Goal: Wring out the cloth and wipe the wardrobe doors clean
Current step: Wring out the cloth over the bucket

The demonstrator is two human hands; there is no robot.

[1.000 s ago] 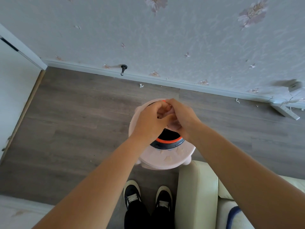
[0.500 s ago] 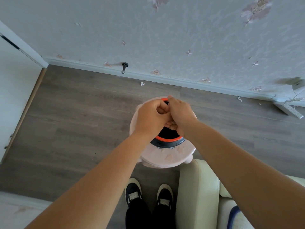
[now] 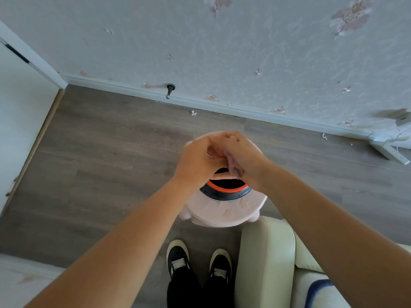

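— Cloth? Where is it?

— In my fists. The small mauve-pink cloth (image 3: 234,168) is bunched between my left hand (image 3: 198,161) and my right hand (image 3: 246,155). Only one crumpled end shows, hanging below the right hand's knuckles. The rest is hidden inside my fingers.

— And how are the hands set?

— Both have their fingers curled tight round the cloth, and the two fists press against each other. My bare forearms reach in from the lower corners.

— What lies under them?

— A pale pink round plastic tub (image 3: 226,213) stands on the grey wood-look floor (image 3: 106,152). Inside it sits a black basin with an orange rim (image 3: 224,192), straight below my hands. The loose end of the cloth hangs over the basin's dark opening, and I cannot tell whether it touches anything there.

— Any wardrobe door?

— A flat white panel (image 3: 20,121) runs along the left edge. I cannot tell whether it is a wardrobe door.

— What else?

— My black shoes with white laces (image 3: 178,258) stand just on my side of the tub. A cream leather sofa arm (image 3: 264,258) is just beside them on the right. Beyond the tub is a white skirting board (image 3: 255,113) under pale blue flowered wallpaper (image 3: 244,41), with a small black door stopper (image 3: 170,91) on it.
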